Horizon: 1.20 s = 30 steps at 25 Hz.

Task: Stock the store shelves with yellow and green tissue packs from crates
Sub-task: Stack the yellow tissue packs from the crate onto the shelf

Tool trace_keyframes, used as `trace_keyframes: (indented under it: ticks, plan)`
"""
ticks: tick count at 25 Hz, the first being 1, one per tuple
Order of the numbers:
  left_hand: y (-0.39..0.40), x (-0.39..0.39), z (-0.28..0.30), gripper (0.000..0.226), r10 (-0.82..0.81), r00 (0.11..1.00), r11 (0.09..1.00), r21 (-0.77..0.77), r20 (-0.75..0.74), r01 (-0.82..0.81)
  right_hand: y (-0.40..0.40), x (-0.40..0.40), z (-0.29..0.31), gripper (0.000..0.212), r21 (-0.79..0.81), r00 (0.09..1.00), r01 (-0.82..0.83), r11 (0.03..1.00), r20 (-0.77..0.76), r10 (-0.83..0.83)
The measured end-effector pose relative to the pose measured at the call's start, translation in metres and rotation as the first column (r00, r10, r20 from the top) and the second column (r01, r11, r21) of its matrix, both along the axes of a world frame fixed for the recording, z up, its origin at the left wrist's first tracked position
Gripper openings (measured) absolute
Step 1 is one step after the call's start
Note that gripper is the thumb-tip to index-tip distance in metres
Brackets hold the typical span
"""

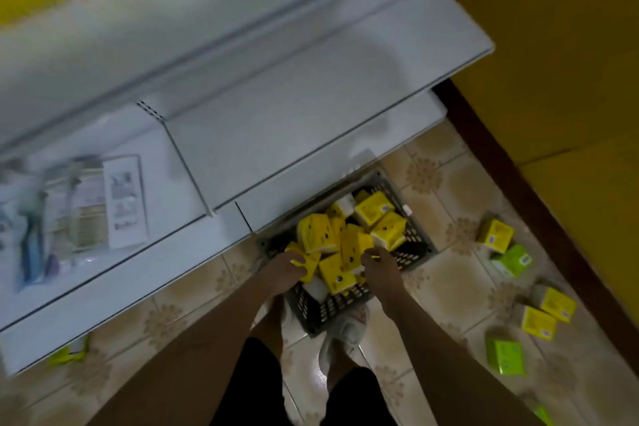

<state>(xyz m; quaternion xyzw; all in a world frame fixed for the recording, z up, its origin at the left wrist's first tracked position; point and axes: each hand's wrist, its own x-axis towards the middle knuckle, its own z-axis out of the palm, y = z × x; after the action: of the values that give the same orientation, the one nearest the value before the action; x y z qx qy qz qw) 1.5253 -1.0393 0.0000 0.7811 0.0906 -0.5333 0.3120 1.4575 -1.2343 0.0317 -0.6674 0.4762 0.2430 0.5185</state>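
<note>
Packaged goods (69, 204) at nine o'clock motion-blurred, labels unreadable, crate (411, 252) far rim hidden under lowest shelf (311, 156), green pack (544, 416) at five o'clock edge-cropped.

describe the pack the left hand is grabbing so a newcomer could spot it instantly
Find the grey crate on the tiled floor under the white shelving. At its left rim, the left hand grips a yellow tissue pack; it is the only pack there with fingers curled round it.
</note>
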Motion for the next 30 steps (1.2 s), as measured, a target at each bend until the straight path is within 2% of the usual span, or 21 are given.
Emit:
trace_keyframes:
  ticks: [2, 4, 7, 9, 11, 14, 17, 19, 21, 23, 25, 28, 30]
  plan:
    - [-0.022, -0.012, -0.068, 0.025, 0.208, 0.974, 0.978, 0.023, -0.093, -0.207, -0.015, -0.018, -0.071, 0.027, 0.022, 0.995, 0.019, 1.000, -0.097, -0.017]
    - [-0.049, -0.018, -0.120, 0.024, 0.361, 0.918, 0.932, 0.033, -0.163, -0.360, -0.030, -0.025, -0.136, 0.036, -0.005, 0.991, 0.033, 0.999, -0.128, -0.034]
    - [-0.099, -0.037, -0.211, 0.034, 0.451, 0.860, 0.883, -0.018, -0.239, -0.468, -0.052, -0.035, -0.241, 0.047, -0.088, 0.996, -0.014, 0.996, -0.087, 0.006]
    - [-0.128, -0.054, -0.264, 0.044, 0.496, 0.833, 0.858, -0.008, -0.246, -0.514, -0.062, -0.030, -0.295, 0.051, -0.081, 0.996, -0.062, 0.995, -0.065, 0.057]
    - [-0.146, -0.071, -0.297, 0.048, 0.566, 0.779, 0.809, 0.002, -0.270, -0.588, -0.065, -0.025, -0.329, 0.065, -0.072, 0.988, -0.145, 0.987, -0.058, 0.141]
    - [-0.154, -0.089, -0.308, 0.043, 0.669, 0.671, 0.714, 0.024, -0.319, -0.700, -0.058, -0.036, -0.344, 0.079, -0.121, 0.990, -0.134, 0.984, -0.062, 0.127]
    - [-0.137, -0.098, -0.282, 0.047, 0.732, 0.576, 0.637, 0.064, -0.364, -0.768, -0.055, -0.050, -0.312, 0.084, 0.010, 0.998, 0.053, 0.999, -0.032, -0.053]
    - [-0.120, -0.096, -0.251, 0.048, 0.730, 0.551, 0.613, 0.029, -0.404, -0.790, -0.058, -0.052, -0.271, 0.090, 0.166, 0.973, 0.231, 0.959, -0.050, -0.226]
    - [-0.110, -0.086, -0.206, 0.053, 0.694, 0.524, 0.577, -0.052, -0.494, -0.815, -0.063, -0.057, -0.220, 0.094, 0.313, 0.944, 0.331, 0.890, -0.099, -0.316]
    - [-0.106, -0.071, -0.147, 0.054, 0.640, 0.548, 0.573, -0.140, -0.539, -0.808, -0.069, -0.058, -0.159, 0.094, 0.434, 0.932, 0.358, 0.827, -0.118, -0.342]
    - [-0.104, -0.055, -0.090, 0.052, 0.588, 0.611, 0.606, -0.212, -0.530, -0.767, -0.071, -0.055, -0.099, 0.094, 0.476, 0.943, 0.315, 0.821, -0.062, -0.326]
    - [-0.095, -0.037, -0.002, 0.055, 0.548, 0.700, 0.666, -0.267, -0.458, -0.697, -0.067, -0.046, -0.014, 0.090, 0.409, 0.943, 0.248, 0.878, 0.104, -0.315]
    - [-0.085, -0.032, 0.048, 0.058, 0.546, 0.728, 0.666, -0.313, -0.415, -0.678, -0.061, -0.036, 0.036, 0.077, 0.390, 0.920, 0.218, 0.895, 0.223, -0.321]
